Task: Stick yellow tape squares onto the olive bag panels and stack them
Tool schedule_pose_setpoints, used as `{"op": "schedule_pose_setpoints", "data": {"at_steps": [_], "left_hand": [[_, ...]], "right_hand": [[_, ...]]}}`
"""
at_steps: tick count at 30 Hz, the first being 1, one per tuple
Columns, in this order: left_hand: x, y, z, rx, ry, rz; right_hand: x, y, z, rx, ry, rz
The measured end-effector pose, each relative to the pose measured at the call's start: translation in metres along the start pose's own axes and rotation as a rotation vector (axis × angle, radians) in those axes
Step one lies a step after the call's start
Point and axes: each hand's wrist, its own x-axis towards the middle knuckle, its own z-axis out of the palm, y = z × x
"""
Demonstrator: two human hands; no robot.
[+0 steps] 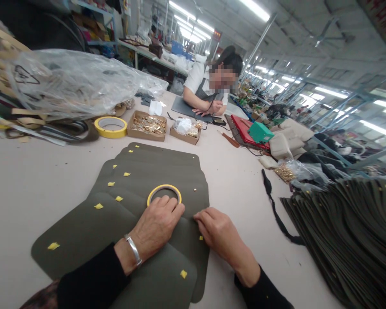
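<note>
My left hand (156,225), with a silver bangle at the wrist, is closed around the near side of a thin roll of yellow tape (164,186). It rests over overlapping dark olive panels (112,231) with rounded corners, fanned out on the table. Small yellow tape pieces (98,206) stick to the panels near their edges. Fingertips of my right hand (223,234) are pinched together at the right edge of the panels; whatever they hold is hidden. Just below them sits another yellow tape piece (201,237). Two small metal bits (195,189) show on the upper panels.
A thicker yellow tape roll (111,127) stands beside cardboard boxes of gold metal parts (147,125). At right lies a large stack of olive panels (350,231) near a black strap (276,210). A co-worker (209,86) leans on the table's far side. Clear plastic wrapping (73,81) lies left.
</note>
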Motion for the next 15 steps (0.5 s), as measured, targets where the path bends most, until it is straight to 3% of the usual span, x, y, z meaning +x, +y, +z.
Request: {"op": "schedule_pose_setpoints", "data": {"at_steps": [5, 9, 12, 15], "left_hand": [[0.002, -0.001, -0.003, -0.005, 0.006, 0.028], [0.002, -0.002, -0.006, -0.003, 0.051, 0.044], [-0.001, -0.004, -0.007, -0.008, 0.09, 0.05], [-0.004, -0.006, -0.009, -0.074, 0.162, 0.082]], "right_hand": [[0.018, -0.007, 0.005, -0.069, -0.129, 0.247], [0.032, -0.013, -0.003, -0.059, -0.184, 0.405], [0.032, -0.015, -0.012, -0.02, -0.231, 0.403], [0.021, -0.014, -0.017, 0.111, -0.316, 0.311]]}}
